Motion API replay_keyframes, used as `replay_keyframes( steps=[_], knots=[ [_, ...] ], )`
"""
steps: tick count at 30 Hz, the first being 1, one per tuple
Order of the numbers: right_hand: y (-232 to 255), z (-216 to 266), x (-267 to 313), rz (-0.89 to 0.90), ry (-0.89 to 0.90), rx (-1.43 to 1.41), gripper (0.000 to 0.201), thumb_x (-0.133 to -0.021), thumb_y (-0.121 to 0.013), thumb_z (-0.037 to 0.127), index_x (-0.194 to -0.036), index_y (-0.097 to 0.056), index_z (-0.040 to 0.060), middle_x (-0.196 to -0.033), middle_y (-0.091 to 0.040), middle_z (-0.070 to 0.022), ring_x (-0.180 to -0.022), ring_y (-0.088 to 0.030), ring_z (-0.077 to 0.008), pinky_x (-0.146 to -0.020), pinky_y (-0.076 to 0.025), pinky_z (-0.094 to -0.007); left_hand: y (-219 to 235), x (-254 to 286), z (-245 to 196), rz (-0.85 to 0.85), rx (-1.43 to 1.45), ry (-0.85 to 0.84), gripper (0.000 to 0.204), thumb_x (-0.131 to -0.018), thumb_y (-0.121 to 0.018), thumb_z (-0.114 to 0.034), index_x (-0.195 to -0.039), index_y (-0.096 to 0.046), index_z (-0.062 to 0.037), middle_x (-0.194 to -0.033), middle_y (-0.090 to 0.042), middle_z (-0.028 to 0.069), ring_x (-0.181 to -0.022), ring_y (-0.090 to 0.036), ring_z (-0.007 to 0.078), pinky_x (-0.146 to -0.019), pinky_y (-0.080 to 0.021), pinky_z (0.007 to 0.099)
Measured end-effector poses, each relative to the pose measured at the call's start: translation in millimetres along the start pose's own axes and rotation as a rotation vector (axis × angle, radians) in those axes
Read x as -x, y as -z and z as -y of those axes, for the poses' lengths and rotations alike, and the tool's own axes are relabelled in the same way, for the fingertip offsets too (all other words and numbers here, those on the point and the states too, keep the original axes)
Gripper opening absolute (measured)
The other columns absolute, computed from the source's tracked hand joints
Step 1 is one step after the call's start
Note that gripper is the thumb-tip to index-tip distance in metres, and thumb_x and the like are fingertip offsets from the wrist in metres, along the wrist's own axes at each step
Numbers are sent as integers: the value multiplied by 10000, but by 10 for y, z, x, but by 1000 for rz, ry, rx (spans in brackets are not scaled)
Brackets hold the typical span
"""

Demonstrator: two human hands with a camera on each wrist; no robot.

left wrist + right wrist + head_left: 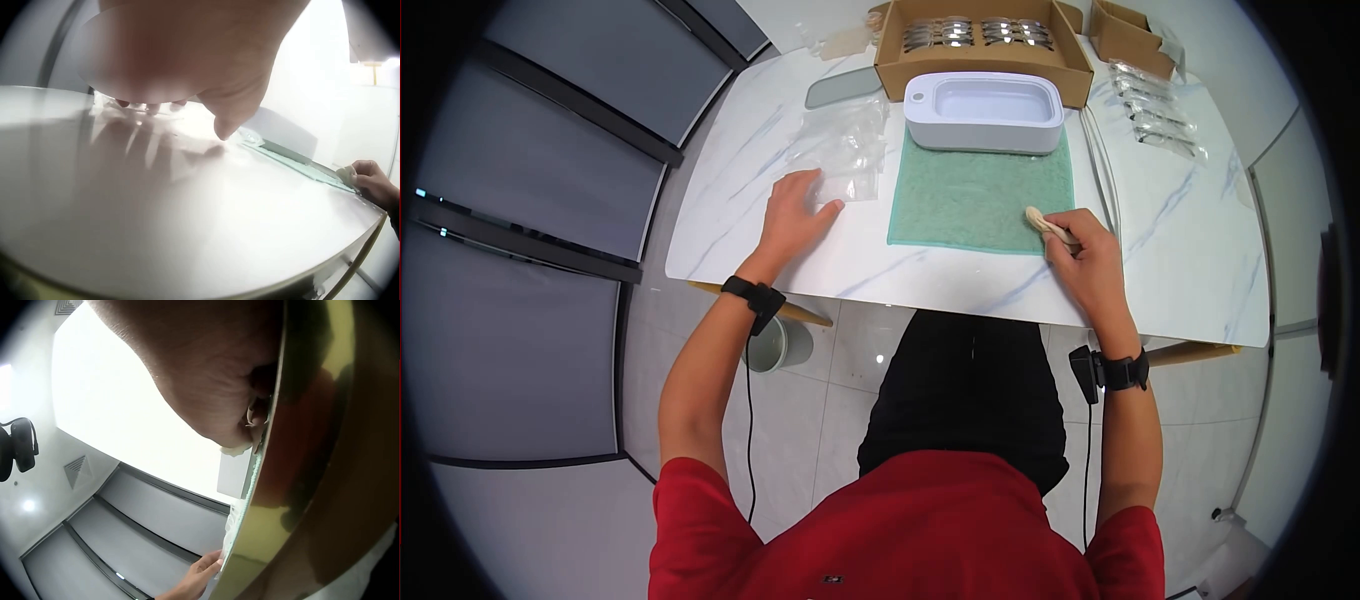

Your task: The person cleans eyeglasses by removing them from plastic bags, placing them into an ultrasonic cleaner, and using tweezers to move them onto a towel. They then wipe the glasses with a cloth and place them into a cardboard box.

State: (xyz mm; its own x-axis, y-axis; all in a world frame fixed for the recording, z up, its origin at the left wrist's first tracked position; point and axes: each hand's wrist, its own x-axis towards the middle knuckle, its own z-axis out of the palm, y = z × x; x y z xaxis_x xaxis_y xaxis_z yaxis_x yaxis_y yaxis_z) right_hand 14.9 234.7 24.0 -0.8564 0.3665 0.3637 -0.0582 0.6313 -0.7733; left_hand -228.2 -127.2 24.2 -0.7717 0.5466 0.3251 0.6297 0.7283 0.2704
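Note:
My left hand (795,215) rests at the left of the table, fingers spread, at the near edge of some clear plastic bags (840,150). In the left wrist view its fingertips (153,109) lie at the crinkled plastic. My right hand (1088,262) pinches a small bunched cream-coloured cloth (1038,219) between thumb and fingers, over the near right corner of a green towel (980,200). Part of this cloth is hidden inside the hand. At the towel's far edge stands a white ultrasonic cleaner (985,139) with an open basin.
Behind the cleaner is a cardboard box (887,72) with rows of glasses (980,35). Several bagged glasses (1155,115) lie at the right, near a smaller carton (1125,38). A white cable (1100,165) runs beside the towel. A grey lid (840,88) lies far left; a bin (795,345) stands below.

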Motion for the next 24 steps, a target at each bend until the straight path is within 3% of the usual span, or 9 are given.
replay_keyframes(
  steps=[1,7,11,13,14,17,18,21,24],
  knots=[
    [-1,-6,-3,0,9,-1,169,-877,-735,56,-1045,-724,36,-957,-704,-124,-783,-692,-306,-706,-541,-363,-14,-26,-12,51,3,7,555,-870,-788,-302,-1324,-619,-30,-1363,-603,184,-1308,-514,368,-1111,-425,439],
    [-41,-36,10,-46,86,36,173,-861,-729,47,-1034,-721,38,-954,-703,-139,-788,-693,-320,-686,-565,-375,-134,-97,81,-113,40,-86,482,-849,-793,-234,-1244,-644,-3,-1316,-623,213,-1224,-564,406,-1068,-451,473],
    [-15,-73,-62,-75,353,147,179,-784,-720,18,-957,-690,50,-943,-659,-122,-882,-660,-345,-757,-554,-433,-205,-83,229,-247,75,-162,579,-845,-789,-119,-1369,-575,4,-1379,-589,224,-1291,-536,403,-1126,-406,477],
    [61,136,-155,-163,405,208,132,-800,-697,52,-928,-671,73,-935,-643,-95,-870,-655,-301,-741,-560,-415,-149,-1,63,-209,151,-119,620,-853,-761,-62,-1426,-534,-3,-1465,-527,207,-1400,-451,395,-1184,-348,475],
    [64,163,-186,-162,416,232,223,-780,-736,36,-996,-701,78,-1000,-668,-80,-919,-667,-287,-752,-562,-385,-72,58,-133,-157,131,-94,656,-851,-744,-49,-1458,-498,-6,-1518,-481,203,-1456,-394,391,-1209,-319,470],
    [-73,90,-200,-8,443,389,240,-772,-747,62,-1007,-699,74,-1004,-667,-76,-954,-661,-289,-774,-554,-371,91,259,-507,-72,128,-133,706,-852,-727,-51,-1498,-446,-12,-1572,-418,215,-1493,-342,411,-1229,-287,493],
    [-72,77,-170,139,405,535,284,-780,-775,99,-1054,-705,70,-1042,-678,-94,-991,-656,-312,-811,-550,-375,118,336,-589,-56,116,-188,723,-852,-724,-53,-1510,-427,-14,-1586,-398,222,-1500,-328,422,-1230,-279,509],
    [192,48,-136,34,403,237,312,-808,-792,130,-1101,-705,63,-1103,-686,-118,-1019,-652,-333,-847,-553,-404,148,473,-719,-16,85,-315,757,-862,-715,-77,-1538,-379,-15,-1617,-348,239,-1515,-291,456,-1230,-260,555],
    [681,-128,-271,-80,344,245,297,-846,-793,160,-1106,-701,49,-1108,-698,-130,-1030,-661,-330,-871,-554,-427,117,554,-761,14,76,-384,752,-895,-709,-134,-1548,-357,-13,-1627,-327,249,-1520,-269,479,-1227,-250,581]
  ],
)
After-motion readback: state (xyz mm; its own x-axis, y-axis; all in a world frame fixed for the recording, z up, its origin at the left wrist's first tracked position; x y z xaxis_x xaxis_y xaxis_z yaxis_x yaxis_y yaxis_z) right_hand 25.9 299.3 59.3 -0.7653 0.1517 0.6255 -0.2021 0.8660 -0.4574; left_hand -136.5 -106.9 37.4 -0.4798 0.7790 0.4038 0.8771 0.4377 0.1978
